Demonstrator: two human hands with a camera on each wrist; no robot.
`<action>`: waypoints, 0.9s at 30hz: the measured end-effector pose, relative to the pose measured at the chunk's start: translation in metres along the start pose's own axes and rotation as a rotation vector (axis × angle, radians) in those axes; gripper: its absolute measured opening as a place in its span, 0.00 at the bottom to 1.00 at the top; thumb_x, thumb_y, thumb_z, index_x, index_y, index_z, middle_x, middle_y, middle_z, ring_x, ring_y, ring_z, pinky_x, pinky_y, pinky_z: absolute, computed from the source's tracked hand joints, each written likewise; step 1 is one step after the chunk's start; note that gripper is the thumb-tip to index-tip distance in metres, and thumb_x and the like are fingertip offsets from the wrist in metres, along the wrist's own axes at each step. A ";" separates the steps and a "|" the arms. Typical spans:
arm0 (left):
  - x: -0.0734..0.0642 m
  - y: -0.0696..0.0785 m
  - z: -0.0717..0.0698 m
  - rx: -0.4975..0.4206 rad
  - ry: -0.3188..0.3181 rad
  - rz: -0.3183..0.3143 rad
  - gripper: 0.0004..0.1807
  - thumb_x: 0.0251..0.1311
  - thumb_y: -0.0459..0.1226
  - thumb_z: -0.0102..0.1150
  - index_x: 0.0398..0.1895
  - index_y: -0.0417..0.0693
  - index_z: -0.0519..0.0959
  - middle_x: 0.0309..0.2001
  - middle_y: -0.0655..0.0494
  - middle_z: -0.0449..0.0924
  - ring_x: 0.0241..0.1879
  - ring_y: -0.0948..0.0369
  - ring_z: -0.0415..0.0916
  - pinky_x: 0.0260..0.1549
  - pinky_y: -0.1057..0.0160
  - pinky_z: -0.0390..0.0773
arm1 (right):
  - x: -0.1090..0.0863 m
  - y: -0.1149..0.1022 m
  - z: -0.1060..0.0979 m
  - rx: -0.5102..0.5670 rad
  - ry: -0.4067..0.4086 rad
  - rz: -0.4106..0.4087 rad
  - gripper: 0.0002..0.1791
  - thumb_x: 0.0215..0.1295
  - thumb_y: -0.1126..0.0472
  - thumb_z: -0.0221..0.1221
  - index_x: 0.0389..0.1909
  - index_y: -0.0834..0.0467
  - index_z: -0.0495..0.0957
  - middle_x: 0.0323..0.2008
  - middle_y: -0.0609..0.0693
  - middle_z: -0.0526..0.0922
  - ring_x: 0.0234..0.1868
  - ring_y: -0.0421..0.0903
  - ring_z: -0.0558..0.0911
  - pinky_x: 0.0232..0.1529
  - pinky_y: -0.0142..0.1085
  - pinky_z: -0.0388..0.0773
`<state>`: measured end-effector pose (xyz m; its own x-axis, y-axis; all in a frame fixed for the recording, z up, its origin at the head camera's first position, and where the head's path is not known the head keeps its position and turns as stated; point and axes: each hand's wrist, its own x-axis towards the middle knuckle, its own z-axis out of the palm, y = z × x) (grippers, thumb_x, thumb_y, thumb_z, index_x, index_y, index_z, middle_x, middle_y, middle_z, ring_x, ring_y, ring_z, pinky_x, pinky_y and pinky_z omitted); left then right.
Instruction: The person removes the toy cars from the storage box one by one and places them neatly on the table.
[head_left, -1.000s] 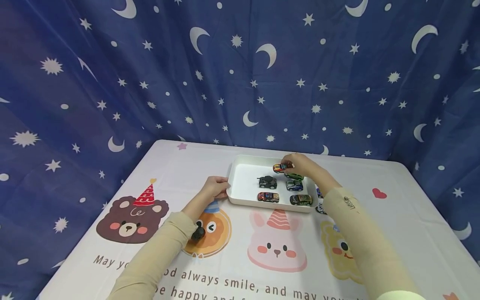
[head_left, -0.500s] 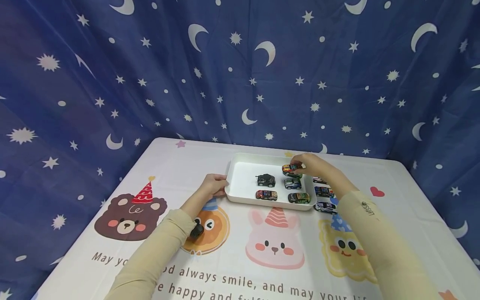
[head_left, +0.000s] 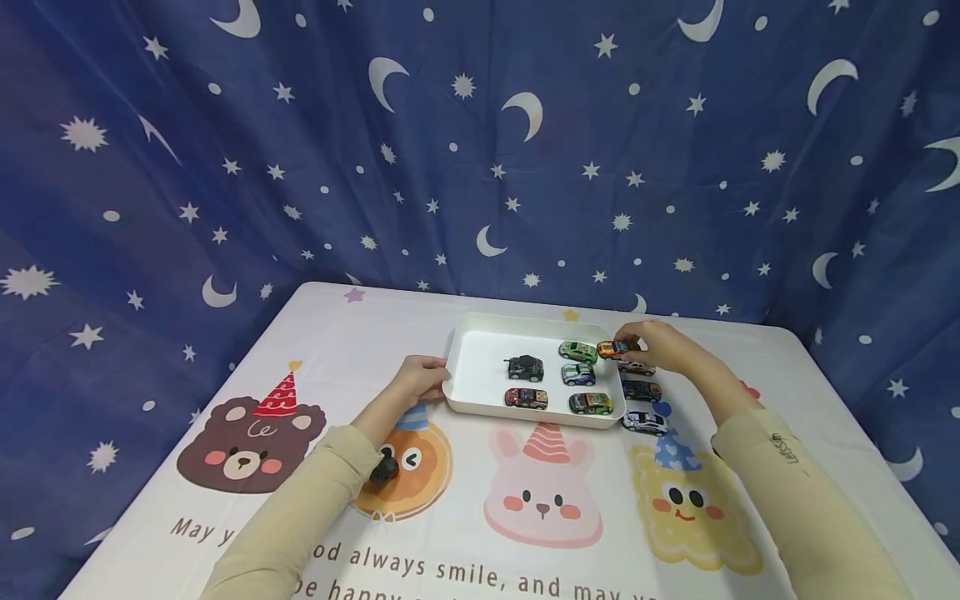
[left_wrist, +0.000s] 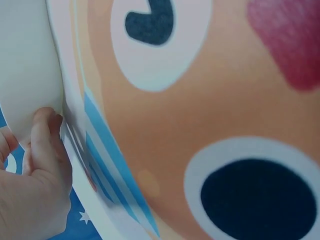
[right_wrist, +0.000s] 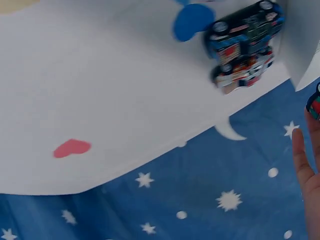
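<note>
A shallow white tray (head_left: 532,417) sits on the table, and my left hand (head_left: 420,379) grips its left rim. In the left wrist view the fingers (left_wrist: 47,145) curl over the tray's edge. My right hand (head_left: 667,346) pinches an orange toy car (head_left: 612,349) at the tray's right wall, near the back corner. Inside the tray stand a black toy tank (head_left: 525,367), a green toy car (head_left: 578,352), a blue-and-white one (head_left: 578,374), a red one (head_left: 526,398) and a camouflage-patterned one (head_left: 591,403). The right wrist view catches only part of the right hand and the held car.
Outside the tray's right wall, a white car (head_left: 645,422), a dark blue car (head_left: 641,390) and a partly covered car (head_left: 636,368) line up. A small black object (head_left: 385,468) shows beside the left sleeve. The printed tablecloth (head_left: 420,558) meets a blue starry curtain (head_left: 420,167) behind.
My right hand has carried the orange car rightward from over the tray's back part to its right wall, uncovering the green car. The left hand keeps its grip on the tray.
</note>
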<state>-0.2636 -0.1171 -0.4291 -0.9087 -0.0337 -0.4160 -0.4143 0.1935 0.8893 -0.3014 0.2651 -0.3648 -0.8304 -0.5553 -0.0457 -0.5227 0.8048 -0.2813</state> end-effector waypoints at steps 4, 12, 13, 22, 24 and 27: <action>0.000 -0.002 -0.002 0.000 0.007 -0.001 0.22 0.59 0.28 0.53 0.58 0.33 0.72 0.51 0.36 0.77 0.28 0.64 0.80 0.30 0.67 0.86 | -0.010 0.011 0.000 0.005 0.018 0.025 0.14 0.56 0.69 0.63 0.44 0.68 0.78 0.34 0.55 0.83 0.34 0.46 0.78 0.39 0.47 0.81; 0.001 0.003 -0.007 0.005 0.023 0.006 0.22 0.60 0.29 0.53 0.58 0.33 0.72 0.52 0.35 0.77 0.27 0.65 0.78 0.31 0.68 0.86 | -0.025 0.032 0.007 -0.003 0.062 0.078 0.14 0.56 0.68 0.63 0.43 0.69 0.78 0.34 0.57 0.83 0.35 0.49 0.79 0.41 0.50 0.80; 0.001 0.004 -0.008 0.007 0.023 0.005 0.22 0.60 0.29 0.53 0.58 0.33 0.71 0.52 0.36 0.77 0.27 0.65 0.78 0.31 0.69 0.86 | -0.028 0.035 0.009 -0.005 0.065 0.080 0.14 0.56 0.69 0.63 0.43 0.69 0.78 0.34 0.58 0.83 0.35 0.50 0.79 0.41 0.50 0.80; 0.003 0.000 -0.005 -0.018 0.001 0.010 0.22 0.59 0.28 0.53 0.58 0.31 0.71 0.53 0.34 0.76 0.30 0.63 0.80 0.34 0.65 0.86 | -0.050 0.059 0.021 -0.023 0.096 0.120 0.14 0.54 0.69 0.63 0.42 0.71 0.78 0.36 0.63 0.83 0.36 0.55 0.80 0.42 0.54 0.79; 0.002 -0.002 -0.003 -0.025 0.000 -0.004 0.22 0.59 0.28 0.53 0.58 0.32 0.71 0.53 0.34 0.76 0.30 0.63 0.80 0.34 0.65 0.86 | -0.054 0.064 0.022 -0.029 0.080 0.127 0.14 0.54 0.70 0.63 0.42 0.72 0.78 0.36 0.63 0.82 0.35 0.55 0.80 0.41 0.53 0.79; 0.002 -0.004 -0.001 -0.040 0.002 0.000 0.21 0.59 0.28 0.53 0.57 0.32 0.72 0.52 0.34 0.77 0.30 0.63 0.80 0.35 0.65 0.86 | -0.056 0.071 0.023 -0.046 0.078 0.128 0.14 0.55 0.70 0.63 0.41 0.72 0.78 0.35 0.63 0.83 0.34 0.54 0.80 0.39 0.52 0.80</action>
<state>-0.2641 -0.1188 -0.4331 -0.9087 -0.0354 -0.4160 -0.4162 0.1543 0.8961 -0.2873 0.3483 -0.4046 -0.9025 -0.4307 -0.0036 -0.4180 0.8779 -0.2335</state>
